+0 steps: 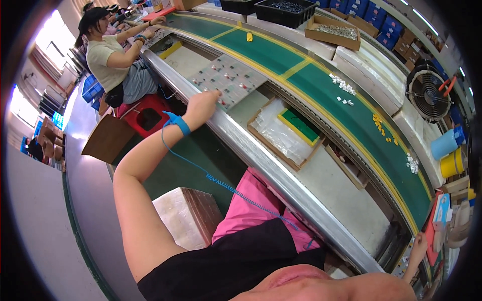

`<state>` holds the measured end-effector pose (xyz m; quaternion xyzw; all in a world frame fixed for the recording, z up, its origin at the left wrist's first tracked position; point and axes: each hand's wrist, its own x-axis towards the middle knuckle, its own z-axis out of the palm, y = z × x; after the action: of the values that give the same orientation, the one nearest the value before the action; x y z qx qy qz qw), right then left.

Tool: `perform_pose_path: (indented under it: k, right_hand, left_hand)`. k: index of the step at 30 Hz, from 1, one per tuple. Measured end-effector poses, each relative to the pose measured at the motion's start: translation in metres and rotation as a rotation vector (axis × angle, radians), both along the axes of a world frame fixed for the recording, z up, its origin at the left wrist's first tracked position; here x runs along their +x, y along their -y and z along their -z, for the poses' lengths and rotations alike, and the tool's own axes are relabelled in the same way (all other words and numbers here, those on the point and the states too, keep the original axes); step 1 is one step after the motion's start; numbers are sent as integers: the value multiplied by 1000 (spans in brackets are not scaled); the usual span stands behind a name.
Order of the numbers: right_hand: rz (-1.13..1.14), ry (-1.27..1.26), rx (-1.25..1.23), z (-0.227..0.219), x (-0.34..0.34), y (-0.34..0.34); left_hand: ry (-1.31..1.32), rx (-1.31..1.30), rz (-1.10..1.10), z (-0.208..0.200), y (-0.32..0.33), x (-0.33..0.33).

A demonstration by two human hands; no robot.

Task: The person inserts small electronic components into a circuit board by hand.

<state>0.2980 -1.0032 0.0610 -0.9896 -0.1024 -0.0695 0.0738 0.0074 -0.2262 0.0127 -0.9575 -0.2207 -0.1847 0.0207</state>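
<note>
Here's the left hand (202,108), stretched well out to the desk (301,193), fingers drawn close together at the near corner of a pale circuit-board panel (243,83) dotted with small parts. It's a narrow grip, right beside a little red-and-white component, but whether the fingertips pinch anything or merely touch, I cannot tell. The panel lies flat across the desk's channel, between the silver front edge and the green belt (268,56). A blue strap (182,124) rings that wrist, its coiled cord (221,183) running down over the pink trousers (251,205). Far over on the other side, the right hand (418,247) is down by the belt's near end, close to a red tray (431,236); too small to read that grip, so I cannot say what it holds. On the belt, a lone yellow piece (249,36) sits beyond the panel, with white pieces (343,86) scattered further right, then a yellow cluster (379,128), and another white heap (412,164) past that. In the desk's channel, a shallow cardboard tray (273,151) carries clear wrapping and a green board with a yellow border (301,125). Up at the left, a co-worker (106,57) in a black cap and light shirt has both arms out over the line, just above a red stool (145,116).
</note>
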Motion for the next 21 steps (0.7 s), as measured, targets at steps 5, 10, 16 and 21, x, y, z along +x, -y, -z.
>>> perform_pose_path:
  k: [5, 10, 16, 21]
  right_hand:
    - [-239, 77, 133, 9, 47, -57]
    - [-265, 175, 10, 45, 115, -87]
    - [-247, 143, -35, 53, 126, -140]
    - [-327, 201, -102, 61, 134, -139]
  left_hand:
    - [-86, -39, 244, -13, 95, 9]
    - [-121, -67, 601, -20, 176, 22]
    - [-83, -140, 838, -18, 252, 47]
    - [-109, -142, 1035, -11, 302, 73]
